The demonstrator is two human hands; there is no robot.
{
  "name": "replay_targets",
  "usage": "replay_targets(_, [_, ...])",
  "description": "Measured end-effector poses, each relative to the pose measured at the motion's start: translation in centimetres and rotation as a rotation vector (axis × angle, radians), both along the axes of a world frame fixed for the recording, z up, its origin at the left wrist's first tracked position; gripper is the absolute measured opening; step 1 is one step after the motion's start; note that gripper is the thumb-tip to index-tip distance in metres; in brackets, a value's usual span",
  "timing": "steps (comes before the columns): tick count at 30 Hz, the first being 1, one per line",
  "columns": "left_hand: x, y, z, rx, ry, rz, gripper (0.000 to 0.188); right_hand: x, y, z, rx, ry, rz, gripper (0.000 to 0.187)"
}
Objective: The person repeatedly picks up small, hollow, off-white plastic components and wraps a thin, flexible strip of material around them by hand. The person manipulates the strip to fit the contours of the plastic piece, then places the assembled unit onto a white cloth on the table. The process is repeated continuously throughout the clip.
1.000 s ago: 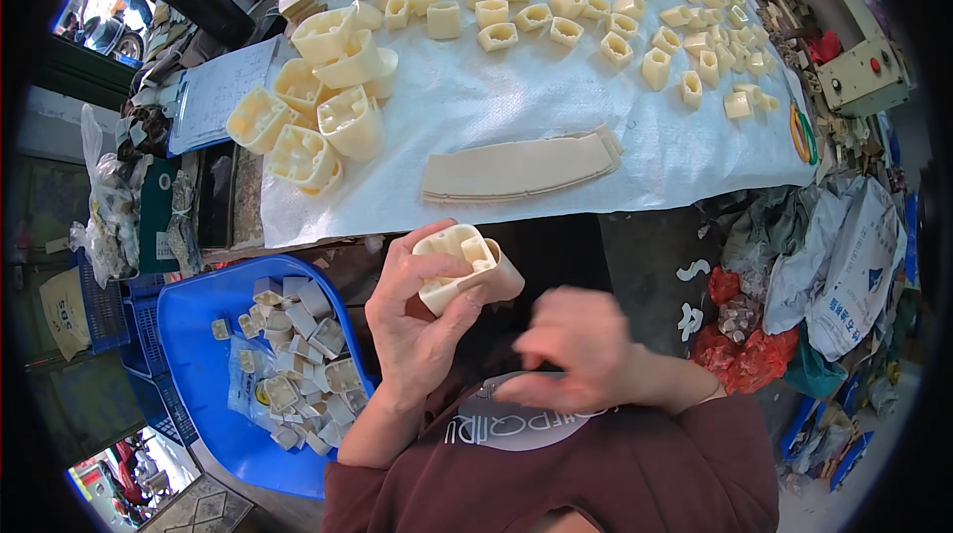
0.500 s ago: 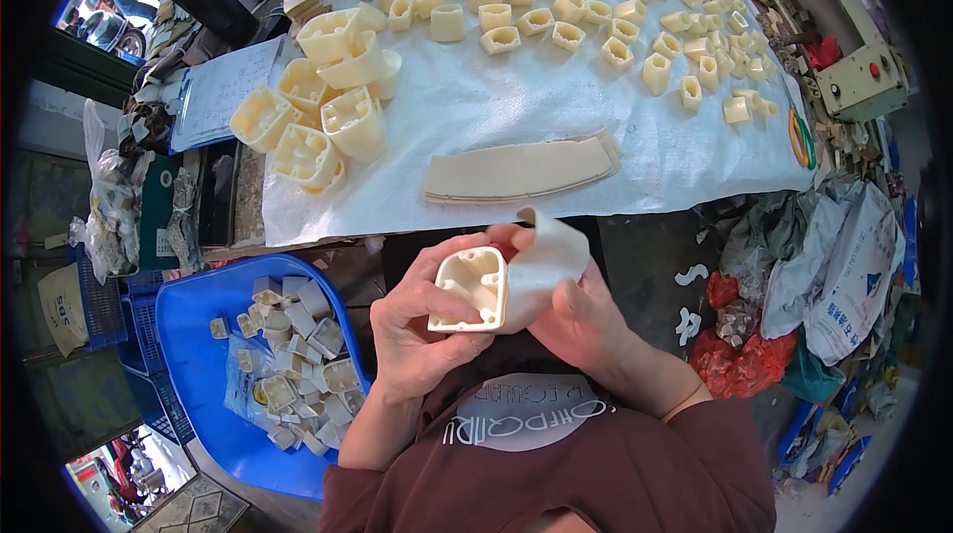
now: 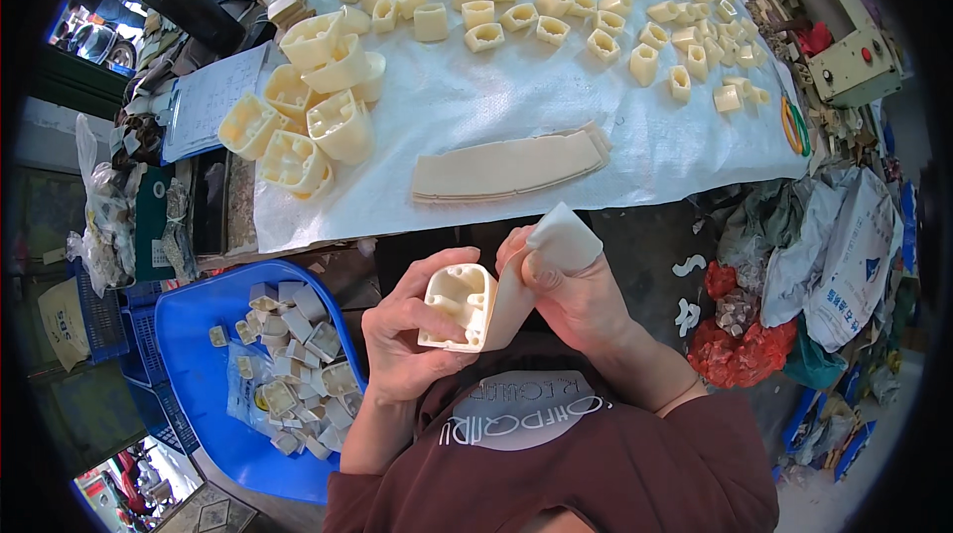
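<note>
Maroon shirt (image 3: 556, 488) carries printed lettering (image 3: 516, 412). Cream housing (image 3: 467, 285), hollow with inner posts, held in the left hand's grip (image 3: 405, 330), this side of the white-covered bench (image 3: 675, 146); right hand (image 3: 568, 297) pinches pale strip (image 3: 568, 235) touching housing.

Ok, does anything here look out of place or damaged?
Pale curved scraps lie on the floor, left of the red plastic bag, as if dropped. The hollow cream piece in the left hand shows no obvious damage.
</note>
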State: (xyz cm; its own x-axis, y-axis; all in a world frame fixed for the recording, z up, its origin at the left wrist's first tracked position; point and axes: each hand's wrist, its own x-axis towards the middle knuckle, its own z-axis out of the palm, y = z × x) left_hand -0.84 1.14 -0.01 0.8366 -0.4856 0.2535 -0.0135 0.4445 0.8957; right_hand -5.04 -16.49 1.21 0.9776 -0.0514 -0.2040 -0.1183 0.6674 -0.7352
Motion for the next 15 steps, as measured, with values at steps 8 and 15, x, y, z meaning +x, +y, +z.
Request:
replay_targets(8, [-0.1, 0.0, -0.3, -0.029, 0.004, -0.057, 0.023, 0.4, 0.3, 0.0, 0.062, -0.038, 0.049, 0.022])
replay_targets(15, [-0.3, -0.4, -0.2, 0.018, 0.005, -0.078, 0.023, 0.4, 0.3, -1.3, 0.095, -0.104, 0.069, 0.025])
